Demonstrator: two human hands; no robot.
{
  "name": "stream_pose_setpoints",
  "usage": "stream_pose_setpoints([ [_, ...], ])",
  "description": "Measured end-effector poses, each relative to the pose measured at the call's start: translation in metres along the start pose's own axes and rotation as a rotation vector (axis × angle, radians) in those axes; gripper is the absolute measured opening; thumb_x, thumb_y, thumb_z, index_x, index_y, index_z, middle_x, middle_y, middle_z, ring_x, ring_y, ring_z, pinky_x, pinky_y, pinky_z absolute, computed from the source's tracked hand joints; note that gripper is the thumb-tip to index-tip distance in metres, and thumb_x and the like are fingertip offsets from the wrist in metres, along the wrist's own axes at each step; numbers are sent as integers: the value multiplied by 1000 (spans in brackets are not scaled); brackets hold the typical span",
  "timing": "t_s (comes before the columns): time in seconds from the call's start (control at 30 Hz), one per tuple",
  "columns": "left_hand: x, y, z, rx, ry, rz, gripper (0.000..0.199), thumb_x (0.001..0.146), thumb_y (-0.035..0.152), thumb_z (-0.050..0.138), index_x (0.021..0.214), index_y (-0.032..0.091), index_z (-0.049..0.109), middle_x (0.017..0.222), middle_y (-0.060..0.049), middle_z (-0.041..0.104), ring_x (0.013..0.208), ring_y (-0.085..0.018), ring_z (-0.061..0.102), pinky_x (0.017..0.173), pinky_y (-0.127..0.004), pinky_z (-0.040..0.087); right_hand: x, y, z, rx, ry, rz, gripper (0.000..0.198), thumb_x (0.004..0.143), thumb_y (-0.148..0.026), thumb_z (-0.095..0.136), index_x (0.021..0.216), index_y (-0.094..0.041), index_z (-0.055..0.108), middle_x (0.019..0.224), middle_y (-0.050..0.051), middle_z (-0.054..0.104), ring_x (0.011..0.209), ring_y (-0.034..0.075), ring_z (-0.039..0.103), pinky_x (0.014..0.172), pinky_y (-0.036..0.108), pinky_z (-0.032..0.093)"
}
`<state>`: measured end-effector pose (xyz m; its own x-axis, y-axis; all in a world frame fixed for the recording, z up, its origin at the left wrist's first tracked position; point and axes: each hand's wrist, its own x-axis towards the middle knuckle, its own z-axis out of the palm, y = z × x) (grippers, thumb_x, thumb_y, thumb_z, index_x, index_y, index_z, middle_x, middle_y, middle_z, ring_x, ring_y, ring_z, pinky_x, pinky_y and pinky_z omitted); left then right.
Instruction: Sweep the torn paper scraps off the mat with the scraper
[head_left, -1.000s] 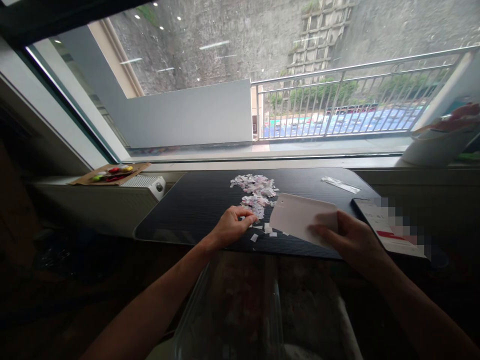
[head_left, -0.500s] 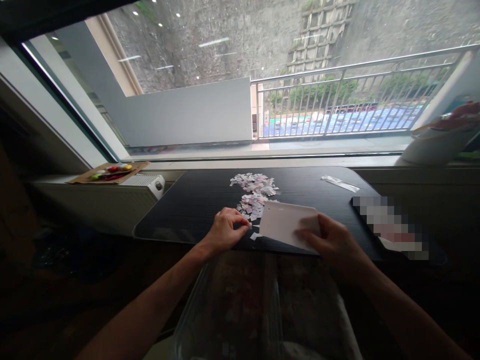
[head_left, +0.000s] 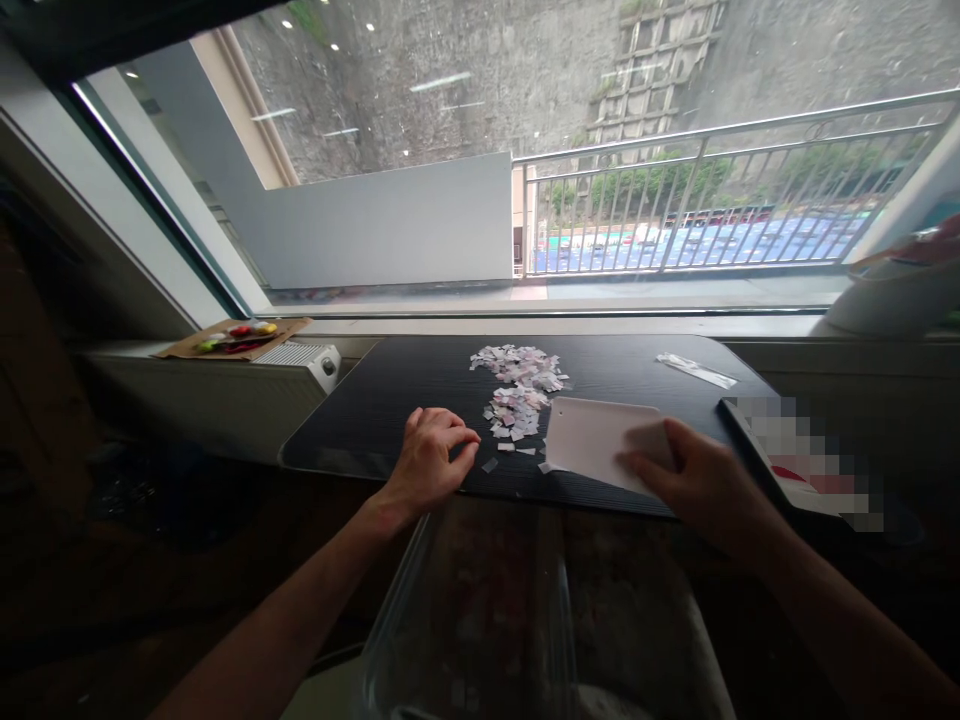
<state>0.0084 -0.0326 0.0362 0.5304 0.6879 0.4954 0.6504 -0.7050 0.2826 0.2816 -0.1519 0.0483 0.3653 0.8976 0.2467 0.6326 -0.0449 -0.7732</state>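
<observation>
My right hand (head_left: 694,475) grips a white flat scraper (head_left: 589,440), a thin sheet with a small hole near one corner, thumb on its near face. The scraper is tilted above the dark table (head_left: 405,390), its left edge close to some loose paper bits. My left hand (head_left: 435,450) hovers over the table's front edge, fingers curled, thumb and forefinger tips together; no piece shows between them. Small cut paper pieces (head_left: 517,410) lie in two joined heaps beyond my hands. A few strays, including a white scrap (head_left: 506,447) and a greyish scrap (head_left: 490,465), lie nearer me.
Below the table edge is a clear plastic container (head_left: 562,600). A clear plastic strip (head_left: 697,370) lies at the back right, near a blurred-out object (head_left: 802,460) on the table's right end. A radiator (head_left: 300,375) stands left; a white bucket (head_left: 874,300) sits right.
My left hand has drawn back left from the scraps; the white bit at its fingertips now lies on the table. The view has shifted slightly, and the scraper sits farther from the left hand.
</observation>
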Motion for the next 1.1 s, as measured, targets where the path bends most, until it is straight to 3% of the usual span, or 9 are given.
stream_pose_setpoints([
  [0.13, 1, -17, 3, 47, 120, -58, 16, 82, 23, 56, 83, 23, 72, 85, -3, 66, 95, -22, 58, 97, -44, 37, 3, 0, -15, -6, 93, 21, 22, 71, -42, 65, 79, -22, 64, 61, -1, 62, 54, 16, 55, 50, 27, 43],
  [0.33, -8, -30, 5, 115, 214, -100, 19, 84, 22, 52, 87, 23, 71, 88, -4, 67, 100, -23, 57, 98, -44, 37, 2, 7, -34, -68, 24, 9, 23, 71, -43, 64, 80, -22, 65, 63, 0, 64, 55, 17, 57, 51, 28, 44],
  [0.47, -17, -29, 4, 133, 205, -100, 20, 85, 23, 51, 88, 22, 71, 88, -5, 67, 102, -24, 57, 100, -45, 36, 2, 8, -38, -113, 62, 11, 23, 71, -44, 66, 80, -23, 65, 61, 0, 64, 55, 17, 57, 51, 29, 44],
  [0.63, -26, -24, -4, 204, 141, -90, 20, 85, 24, 50, 87, 23, 70, 89, -5, 68, 103, -25, 57, 105, -54, 29, 4, 2, -27, -39, -28, -47, 21, 72, -41, 64, 80, -22, 64, 67, 1, 67, 59, 18, 60, 54, 29, 47],
  [0.83, -47, -9, -17, 311, 27, -50, 20, 86, 26, 51, 89, 22, 71, 92, -7, 68, 105, -29, 57, 107, -66, 21, -7, 2, -48, -209, 112, -23, 20, 73, -42, 64, 80, -24, 65, 63, 0, 63, 57, 18, 57, 54, 31, 45],
  [1.1, -59, 0, -16, 352, -51, -34, 22, 84, 26, 53, 95, 22, 71, 92, -8, 68, 102, -29, 57, 104, -69, 24, -9, 20, -58, -118, 40, 10, 26, 69, -46, 67, 79, -22, 67, 67, 3, 69, 61, 21, 61, 57, 33, 48],
])
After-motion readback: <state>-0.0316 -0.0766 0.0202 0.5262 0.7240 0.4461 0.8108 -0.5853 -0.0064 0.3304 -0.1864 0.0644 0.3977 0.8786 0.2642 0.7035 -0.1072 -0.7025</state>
